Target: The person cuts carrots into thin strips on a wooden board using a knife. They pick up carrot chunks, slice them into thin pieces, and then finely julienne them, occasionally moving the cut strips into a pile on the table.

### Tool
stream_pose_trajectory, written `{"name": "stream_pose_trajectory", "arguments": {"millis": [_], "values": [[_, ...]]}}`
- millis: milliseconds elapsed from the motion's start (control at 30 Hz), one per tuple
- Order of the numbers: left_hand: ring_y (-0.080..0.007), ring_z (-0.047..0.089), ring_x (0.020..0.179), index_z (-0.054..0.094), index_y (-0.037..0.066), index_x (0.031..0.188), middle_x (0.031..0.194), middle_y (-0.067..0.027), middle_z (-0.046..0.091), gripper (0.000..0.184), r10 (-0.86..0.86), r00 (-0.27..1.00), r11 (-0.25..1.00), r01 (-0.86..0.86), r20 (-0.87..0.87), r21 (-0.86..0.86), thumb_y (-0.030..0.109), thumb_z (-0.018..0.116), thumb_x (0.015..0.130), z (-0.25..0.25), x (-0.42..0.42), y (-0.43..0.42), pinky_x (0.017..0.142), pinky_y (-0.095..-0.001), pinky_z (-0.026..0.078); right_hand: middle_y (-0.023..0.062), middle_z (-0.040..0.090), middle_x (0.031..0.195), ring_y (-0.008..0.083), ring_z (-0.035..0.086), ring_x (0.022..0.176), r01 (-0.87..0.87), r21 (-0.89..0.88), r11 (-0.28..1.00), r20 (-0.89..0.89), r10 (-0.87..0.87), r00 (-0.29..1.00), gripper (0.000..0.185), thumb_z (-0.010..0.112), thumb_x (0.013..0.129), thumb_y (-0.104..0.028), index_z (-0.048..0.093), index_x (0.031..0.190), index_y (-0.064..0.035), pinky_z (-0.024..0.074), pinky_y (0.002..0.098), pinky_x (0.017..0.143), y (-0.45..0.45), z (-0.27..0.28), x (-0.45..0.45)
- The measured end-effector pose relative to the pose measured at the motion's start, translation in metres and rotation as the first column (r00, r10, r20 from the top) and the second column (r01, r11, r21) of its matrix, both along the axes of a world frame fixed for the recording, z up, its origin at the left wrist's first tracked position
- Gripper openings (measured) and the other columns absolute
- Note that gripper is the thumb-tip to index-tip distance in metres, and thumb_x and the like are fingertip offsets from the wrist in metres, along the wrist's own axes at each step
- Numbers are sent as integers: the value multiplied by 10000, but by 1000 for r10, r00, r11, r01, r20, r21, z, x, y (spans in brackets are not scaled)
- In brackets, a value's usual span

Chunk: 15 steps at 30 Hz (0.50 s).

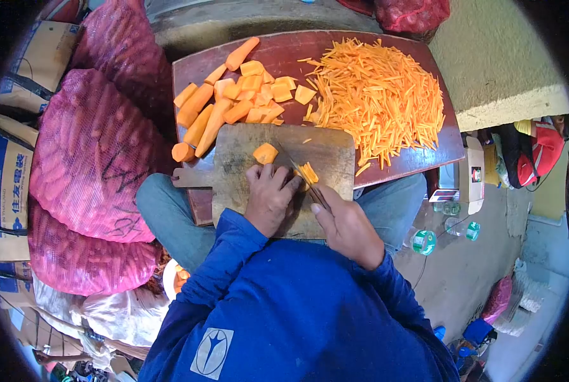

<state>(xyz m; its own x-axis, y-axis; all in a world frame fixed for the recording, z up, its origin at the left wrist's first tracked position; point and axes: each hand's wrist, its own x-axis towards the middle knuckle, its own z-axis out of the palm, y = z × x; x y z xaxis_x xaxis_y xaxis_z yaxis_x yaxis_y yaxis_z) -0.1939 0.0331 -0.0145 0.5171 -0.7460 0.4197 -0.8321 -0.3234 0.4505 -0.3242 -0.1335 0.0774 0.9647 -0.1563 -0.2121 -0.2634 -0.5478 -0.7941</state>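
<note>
My right hand (349, 224) is closed round the handle of a knife (292, 159), whose blade points up and left over a worn wooden cutting board (240, 143). Fingers curled, my left hand (271, 195) presses down on the board beside the blade; what lies under its fingertips is hidden. Cut carrot sticks (307, 172) lie just right of the blade. A carrot chunk (265, 153) rests on the board above my left fingers. Behind the board, peeled carrots and carrot pieces (238, 95) lie at the left, and a large heap of carrot strips (380, 95) at the right.
A dark red table (450, 143) carries the board and carrots. Pink mesh sacks (93, 153) are stacked at the left beside cardboard boxes (7, 184). Plastic bottles (421, 241) lie on the floor at the right, near an open carton (472, 175). A concrete ledge (501, 70) borders the table.
</note>
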Motion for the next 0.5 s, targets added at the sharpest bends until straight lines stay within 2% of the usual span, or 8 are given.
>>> {"name": "stream_pose_trajectory", "arguments": {"millis": [167, 233, 267, 333, 433, 500], "values": [[-316, 596, 1079, 762, 63, 1138, 1054, -89, 618, 394, -10, 999, 999, 8, -42, -36, 108, 780, 748, -3, -1, 2, 962, -518, 390, 337, 721, 1004, 547, 713, 924, -14, 3, 1000, 42, 14, 999, 378, 610, 1076, -155, 543, 1405, 19, 577, 586, 771, 2, 1, -28], [-315, 598, 1092, 760, 56, 1138, 1063, -89, 623, 403, -10, 998, 1000, 8, -55, -24, 101, 783, 738, 1, -1, 3, 972, -518, 392, 336, 722, 1004, 541, 718, 930, 8, -17, 1000, 111, -6, 994, 376, 621, 1069, -141, 545, 1399, 21, 579, 583, 771, 8, -7, -19], [-315, 600, 1105, 758, 49, 1137, 1072, -89, 628, 413, -8, 998, 1000, 7, -66, -13, 95, 786, 728, 3, -1, 2, 981, -517, 394, 336, 722, 1004, 541, 718, 930, 13, -19, 1000, 113, -11, 994, 376, 621, 1069, -141, 545, 1399, 21, 579, 583, 771, 6, -7, -12], [-318, 602, 1111, 755, 42, 1137, 1081, -92, 633, 420, -19, 998, 999, 17, -52, -28, 88, 791, 721, -4, -2, 4, 992, -518, 394, 326, 727, 1019, 528, 728, 923, -11, -33, 999, -20, 10, 1000, 379, 634, 1056, -116, 544, 1397, 22, 587, 576, 773, 4, -7, 1], [-324, 607, 1115, 753, 32, 1127, 1090, -97, 642, 419, -21, 998, 999, 18, -55, -49, 77, 801, 714, -8, 1, 4, 1004, -517, 396, 328, 724, 1001, 534, 722, 894, -29, 6, 1000, 79, 29, 996, 378, 636, 1055, -127, 542, 1388, 26, 578, 588, 750, 2, 0, -18], [-327, 609, 1113, 752, 29, 1118, 1090, -101, 646, 410, -8, 997, 998, 4, -79, -55, 74, 806, 714, -9, 0, 5, 1004, -515, 398, 330, 722, 991, 538, 718, 888, -27, -5, 1000, 61, 27, 998, 374, 635, 1056, -129, 543, 1384, 27, 574, 591, 742, 5, -1, -31]]}}
